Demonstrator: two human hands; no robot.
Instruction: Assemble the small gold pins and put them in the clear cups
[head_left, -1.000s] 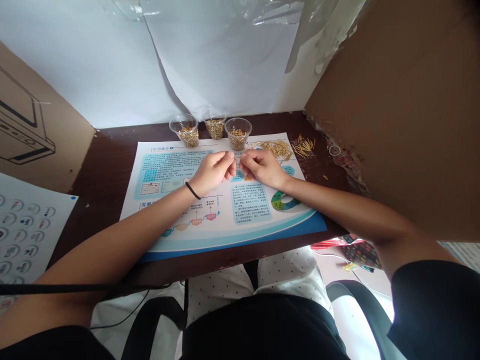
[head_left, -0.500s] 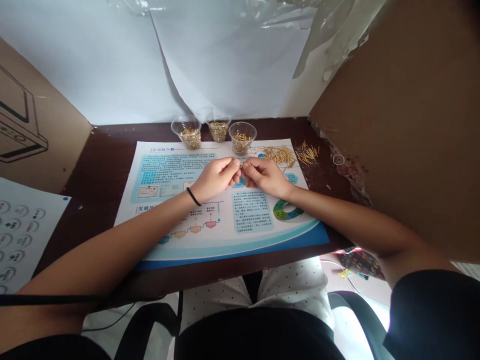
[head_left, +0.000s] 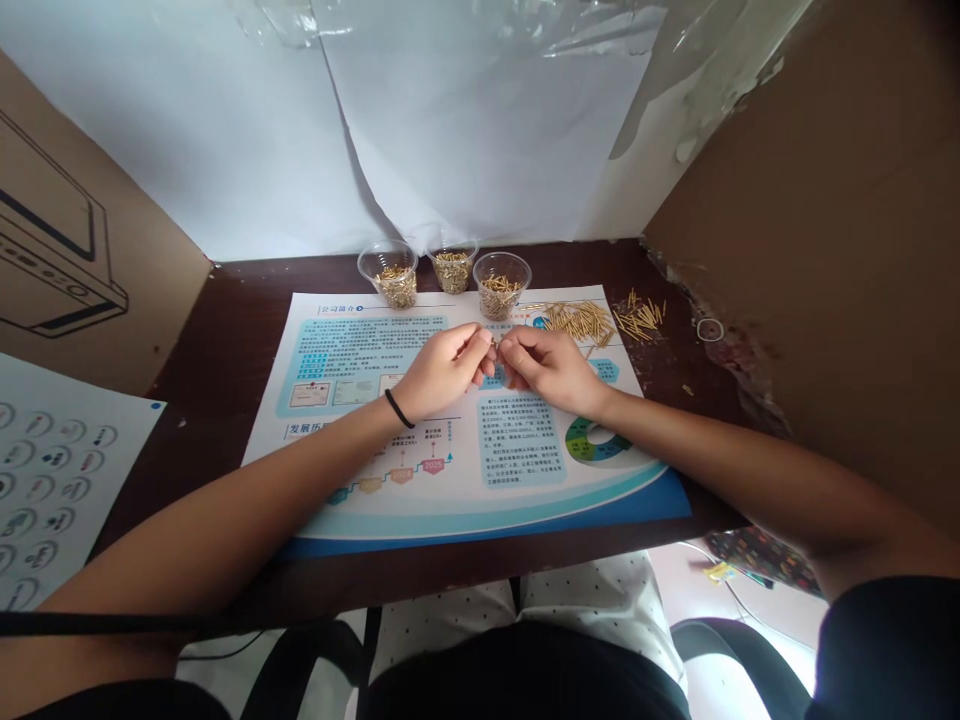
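Brass pin point(head_left: 495, 345), between both hands' fingers point(head_left: 484, 338)

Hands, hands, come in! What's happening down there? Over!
Left hand and right hand pinching together. Thin gold pin seemingly between them, tiny to see. Clear plastic cup of pins just ahead, not touching.

Three cups point(head_left: 453, 268) are set along the back edge of a big paper sheet point(head_left: 555, 450) on the surface point(head_left: 247, 360), with pins point(head_left: 579, 322) placed to their right
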